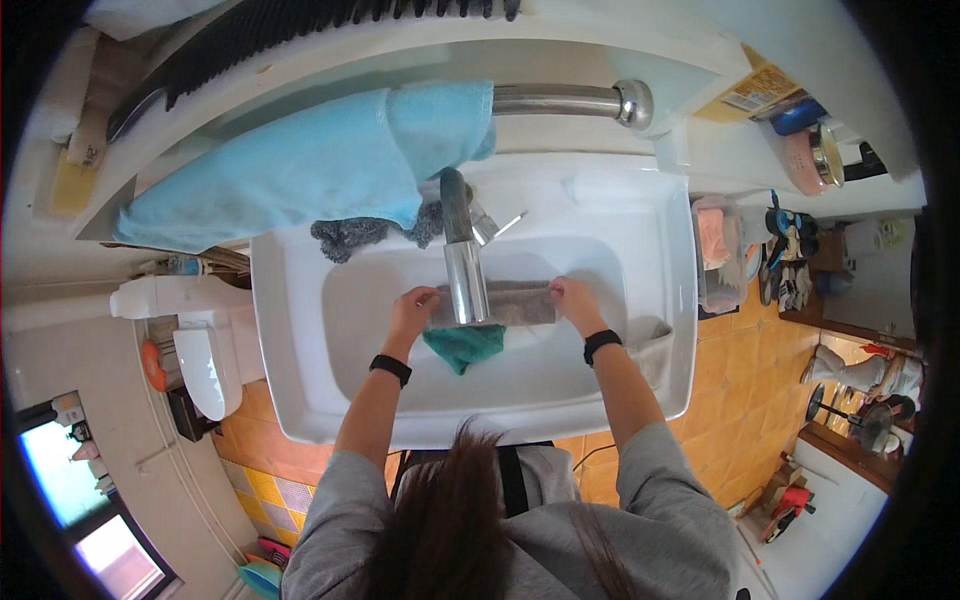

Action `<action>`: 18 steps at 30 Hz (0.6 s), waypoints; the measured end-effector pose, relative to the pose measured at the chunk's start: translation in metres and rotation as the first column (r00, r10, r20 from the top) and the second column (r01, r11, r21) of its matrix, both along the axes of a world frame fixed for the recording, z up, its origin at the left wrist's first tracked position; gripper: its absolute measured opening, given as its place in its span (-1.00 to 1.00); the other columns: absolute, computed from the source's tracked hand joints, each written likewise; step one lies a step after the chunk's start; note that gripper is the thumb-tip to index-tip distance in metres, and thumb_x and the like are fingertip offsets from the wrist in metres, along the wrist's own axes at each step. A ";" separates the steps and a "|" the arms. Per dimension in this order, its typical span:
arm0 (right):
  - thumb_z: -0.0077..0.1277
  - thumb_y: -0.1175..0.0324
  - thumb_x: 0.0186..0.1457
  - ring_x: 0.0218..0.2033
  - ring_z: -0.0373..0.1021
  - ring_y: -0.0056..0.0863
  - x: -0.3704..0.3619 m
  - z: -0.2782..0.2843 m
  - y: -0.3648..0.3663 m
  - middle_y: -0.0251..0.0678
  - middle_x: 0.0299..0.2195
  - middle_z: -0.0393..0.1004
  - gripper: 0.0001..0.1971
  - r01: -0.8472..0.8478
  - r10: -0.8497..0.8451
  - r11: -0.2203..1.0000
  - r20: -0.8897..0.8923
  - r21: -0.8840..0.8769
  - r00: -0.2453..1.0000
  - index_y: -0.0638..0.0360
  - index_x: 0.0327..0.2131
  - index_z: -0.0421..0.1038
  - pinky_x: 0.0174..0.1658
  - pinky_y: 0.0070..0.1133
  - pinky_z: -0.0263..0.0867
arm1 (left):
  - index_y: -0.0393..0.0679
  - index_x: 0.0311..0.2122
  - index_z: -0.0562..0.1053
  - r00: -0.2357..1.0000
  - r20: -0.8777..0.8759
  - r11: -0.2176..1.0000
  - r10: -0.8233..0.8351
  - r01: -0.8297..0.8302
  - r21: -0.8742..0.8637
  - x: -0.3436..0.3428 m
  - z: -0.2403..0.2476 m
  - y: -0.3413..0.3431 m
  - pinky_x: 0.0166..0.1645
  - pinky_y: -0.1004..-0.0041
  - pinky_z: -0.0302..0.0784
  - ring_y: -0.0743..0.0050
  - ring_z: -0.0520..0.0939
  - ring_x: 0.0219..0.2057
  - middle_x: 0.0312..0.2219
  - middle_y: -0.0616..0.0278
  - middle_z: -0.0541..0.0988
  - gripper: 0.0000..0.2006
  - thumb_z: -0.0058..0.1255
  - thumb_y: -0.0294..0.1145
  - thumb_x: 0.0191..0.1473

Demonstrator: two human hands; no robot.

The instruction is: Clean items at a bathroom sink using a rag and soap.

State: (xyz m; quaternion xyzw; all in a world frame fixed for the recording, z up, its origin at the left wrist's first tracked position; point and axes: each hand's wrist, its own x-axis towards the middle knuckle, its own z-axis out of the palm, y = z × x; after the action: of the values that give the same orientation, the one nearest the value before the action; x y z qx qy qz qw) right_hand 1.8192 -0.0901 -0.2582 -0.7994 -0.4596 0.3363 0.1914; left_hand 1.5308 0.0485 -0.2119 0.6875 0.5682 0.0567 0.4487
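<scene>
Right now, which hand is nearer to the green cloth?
Left. The left hand is just beyond and to the left of the green cloth; the right hand is farther off, beyond and to its right.

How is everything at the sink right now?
Left hand, pinching the grey-brown cloth
Right hand, pinching its other end
Grey-brown cloth, stretched between both hands
Green cloth, bunched in the sink
Blue towel, draped over a rail
Dark grey cloth, crumpled
Tap, can't tell if it's running

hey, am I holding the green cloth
No, your left hand and right hand pinch opposite ends of a brownish cloth, while the green cloth lies in the sink.
</scene>
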 end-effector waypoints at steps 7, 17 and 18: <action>0.10 0.26 -0.20 -0.30 0.37 -0.23 -0.022 -0.001 -0.001 -0.20 -0.40 0.44 -0.62 0.221 -0.185 0.963 0.225 -0.151 0.957 0.12 -0.24 0.30 -0.26 -0.37 0.28 | -0.20 -0.30 0.44 0.960 -0.236 0.985 0.153 -0.166 -0.037 0.014 -0.055 -0.015 -0.20 0.33 0.40 0.21 0.51 -0.31 -0.33 0.11 0.51 -0.59 0.14 -0.15 -0.25; 0.16 0.30 -0.32 -0.33 0.35 -0.23 -0.042 -0.009 0.012 -0.18 -0.37 0.42 -0.69 0.086 -0.060 0.991 0.245 -0.098 0.968 0.21 -0.44 0.36 -0.23 -0.45 0.26 | -0.22 -0.23 0.42 0.998 -0.019 0.994 0.067 -0.065 0.093 0.003 -0.091 -0.021 -0.16 0.28 0.38 0.08 0.51 -0.26 -0.34 -0.03 0.51 -0.58 0.03 -0.17 -0.22; 0.16 0.30 -0.32 -0.33 0.35 -0.23 -0.040 -0.010 0.011 -0.18 -0.37 0.42 -0.69 0.082 -0.057 0.992 0.244 -0.094 0.968 0.21 -0.44 0.36 -0.23 -0.45 0.26 | -0.24 -0.22 0.41 0.996 0.065 0.996 0.065 -0.069 0.055 0.005 -0.086 -0.024 -0.17 0.27 0.38 0.05 0.51 -0.28 -0.36 -0.05 0.50 -0.59 0.02 -0.23 -0.22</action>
State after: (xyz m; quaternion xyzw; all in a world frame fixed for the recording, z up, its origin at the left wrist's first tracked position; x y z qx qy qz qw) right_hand 1.7788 -0.0795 -0.2678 -0.8589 -0.4330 0.2529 0.1044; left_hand 1.5359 0.0248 -0.2983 0.6785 0.5745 0.1099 0.4444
